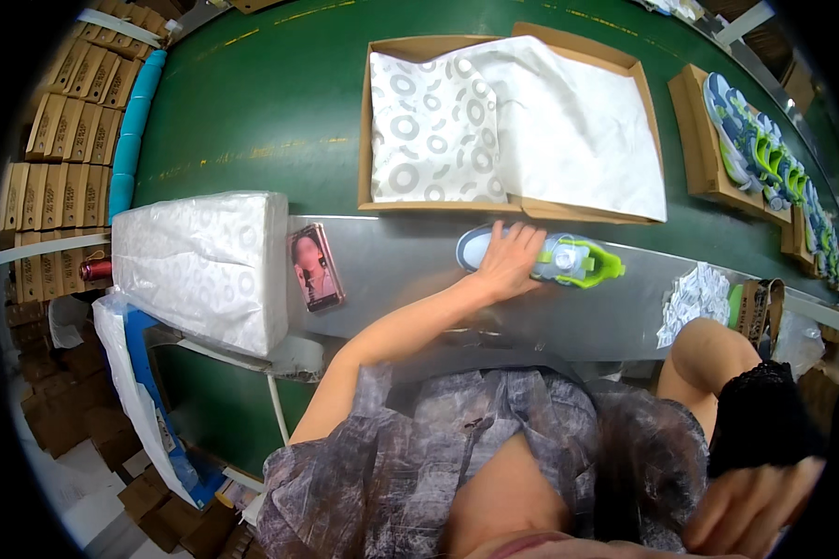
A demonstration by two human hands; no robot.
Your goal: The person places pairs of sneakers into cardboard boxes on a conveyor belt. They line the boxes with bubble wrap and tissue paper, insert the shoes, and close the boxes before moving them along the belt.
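Observation:
A blue-and-white sports shoe (475,246) with a bright green collar lies sideways on the metal ledge. Its toe points left, and clear plastic shows inside its opening. My left hand (508,261) grips it from above, fingers laid over its front half. Just beyond is an open cardboard shoe box (366,140), lined with white tissue paper (578,112) printed with grey rings on its left part. My right arm is bent, a black cuff round it. At the lower right corner my right hand (755,503) has curled fingers; what they may hold is hidden.
A wrapped stack of printed tissue paper (200,270) and a phone (315,267) lie to the left. Small white slips (697,300) are heaped on the right. Boxes holding more shoes (755,144) stand on the green belt (252,102). Stacked shoe boxes (70,130) line the far left.

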